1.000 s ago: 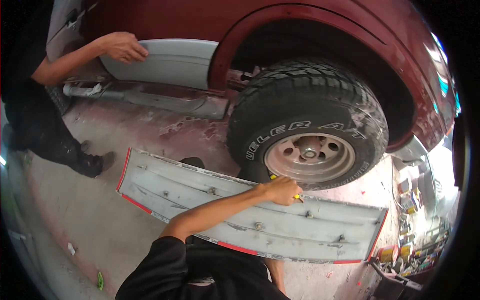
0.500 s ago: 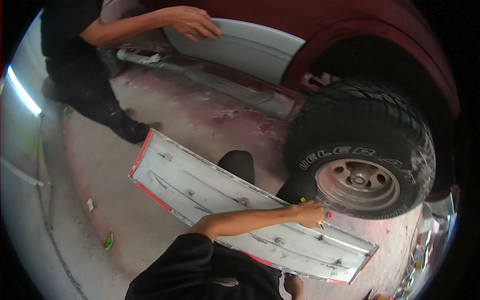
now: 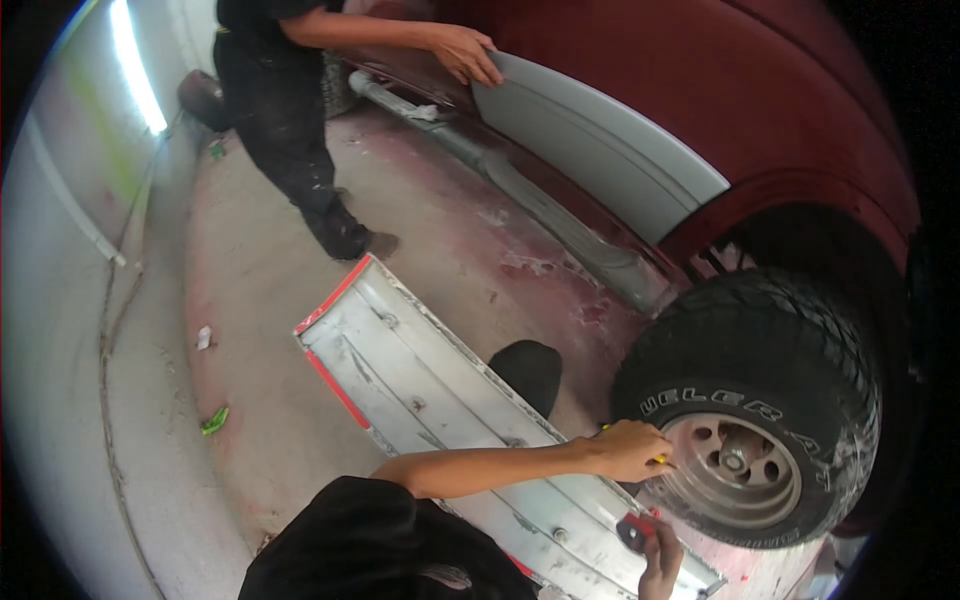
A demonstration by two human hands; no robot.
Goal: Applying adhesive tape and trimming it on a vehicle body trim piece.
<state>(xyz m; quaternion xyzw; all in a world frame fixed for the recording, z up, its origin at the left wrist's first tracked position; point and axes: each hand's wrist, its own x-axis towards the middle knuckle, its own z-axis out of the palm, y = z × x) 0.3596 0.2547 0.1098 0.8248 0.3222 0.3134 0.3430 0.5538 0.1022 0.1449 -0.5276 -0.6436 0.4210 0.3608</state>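
Note:
A long whitish trim panel (image 3: 460, 400) lies slantwise before me, its ribbed face and several round studs showing. Red strips run along parts of its edges. My left hand (image 3: 630, 452), over the panel's far edge, is closed round a slim tool with yellow ends (image 3: 661, 459); its kind is mostly hidden by the fingers. Close to the panel's right end, my right hand (image 3: 662, 562) grips a small red-and-dark rounded thing (image 3: 634, 531), whose kind I cannot make out.
Beyond the panel stands a dark red vehicle (image 3: 640, 60) with a big tyre (image 3: 690, 345) and a grey side trim (image 3: 600, 135). A co-worker's hand (image 3: 465, 55) touches that trim. A dark rounded shape (image 3: 528, 375) is beside the panel. Green scrap (image 3: 214, 420) lies on the floor.
My right hand has risen from the lower edge to the panel's right end, bringing the red-and-dark thing into sight. My left hand keeps hold of the yellow-ended tool. The whole view has shifted.

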